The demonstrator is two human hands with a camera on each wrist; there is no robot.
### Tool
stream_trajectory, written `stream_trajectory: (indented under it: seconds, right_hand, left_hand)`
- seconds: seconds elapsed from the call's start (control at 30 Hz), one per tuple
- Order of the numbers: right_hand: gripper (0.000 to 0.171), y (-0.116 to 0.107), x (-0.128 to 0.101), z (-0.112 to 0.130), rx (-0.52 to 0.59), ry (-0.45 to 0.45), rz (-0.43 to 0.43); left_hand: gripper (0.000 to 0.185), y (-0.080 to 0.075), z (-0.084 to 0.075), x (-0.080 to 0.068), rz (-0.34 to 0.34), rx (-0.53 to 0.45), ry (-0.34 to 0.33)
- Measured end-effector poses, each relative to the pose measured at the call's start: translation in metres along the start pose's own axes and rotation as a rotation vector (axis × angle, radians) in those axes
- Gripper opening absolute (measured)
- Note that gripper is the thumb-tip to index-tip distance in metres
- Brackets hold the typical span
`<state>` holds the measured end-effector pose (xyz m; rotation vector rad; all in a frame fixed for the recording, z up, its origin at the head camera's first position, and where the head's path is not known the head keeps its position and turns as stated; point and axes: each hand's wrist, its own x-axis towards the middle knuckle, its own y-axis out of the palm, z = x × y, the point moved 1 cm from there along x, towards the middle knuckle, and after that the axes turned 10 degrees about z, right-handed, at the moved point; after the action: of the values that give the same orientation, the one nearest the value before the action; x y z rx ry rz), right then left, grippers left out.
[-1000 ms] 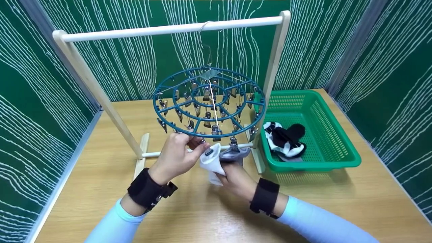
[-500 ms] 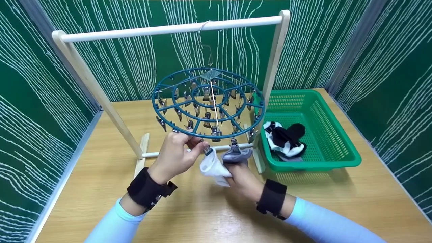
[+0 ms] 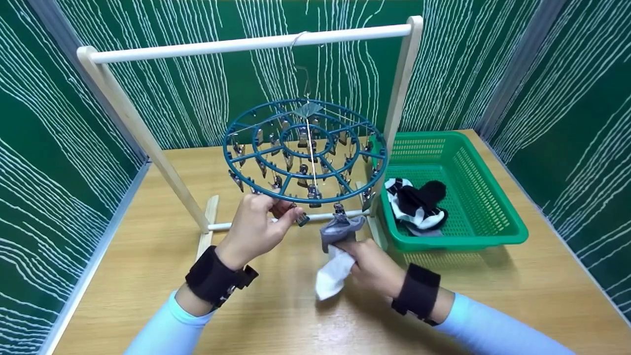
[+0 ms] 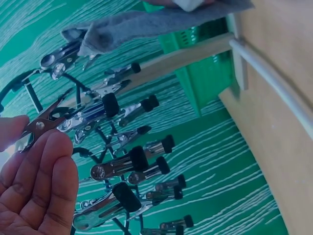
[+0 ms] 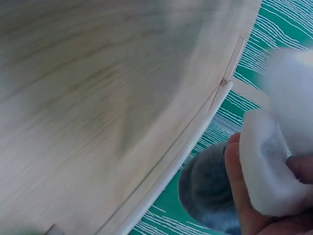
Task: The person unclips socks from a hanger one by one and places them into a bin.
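My left hand [image 3: 259, 224] pinches a metal clip [image 3: 301, 220] at the front rim of the round blue drying hanger [image 3: 289, 194]. In the left wrist view the thumb and fingers squeeze the handles of that clip [image 4: 41, 126], and no cloth is in it. A white sock [image 3: 334, 273] droops from my right hand [image 3: 377, 264], below the hanger. In the right wrist view the white sock [image 5: 266, 166] lies bunched between thumb and fingers. Right beside it a grey sock [image 3: 340, 228] hangs from another clip and overlaps the right fingertips.
A wooden rack with a white top bar [image 3: 207, 47] carries the hanger by its hook. Several bare clips dangle from the rings. At the right, a green basket [image 3: 498, 212] contains black and white socks [image 3: 419, 199]. Green walls [image 3: 187, 98] with white lines enclose the wooden table [image 3: 148, 276].
The white sock has come away from the clip in my left hand. My right hand has moved right and down with it. The left hand has stayed in place.
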<state>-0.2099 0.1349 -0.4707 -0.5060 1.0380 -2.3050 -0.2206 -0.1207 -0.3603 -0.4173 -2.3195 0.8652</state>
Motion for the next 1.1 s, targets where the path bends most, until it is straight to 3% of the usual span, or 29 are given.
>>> stream_trajectory:
  seconds: [0.43,0.77,1.1]
  right_hand:
    - [0.028,-0.052,-0.024,0.003,-0.054,-0.073,-0.065]
    - [0.032,-0.106,-0.033,-0.001,-0.022,0.07,-0.111]
    - [0.033,-0.16,-0.03,-0.024,-0.085,0.158,-0.197]
  left_hand:
    - [0.01,0.0,0.0,-0.001,0.015,-0.049,-0.093]
    - [0.012,0.0,0.001,0.0,0.014,-0.069,-0.138]
    - [0.013,-0.001,0.003,0.0,-0.005,-0.077,-0.158]
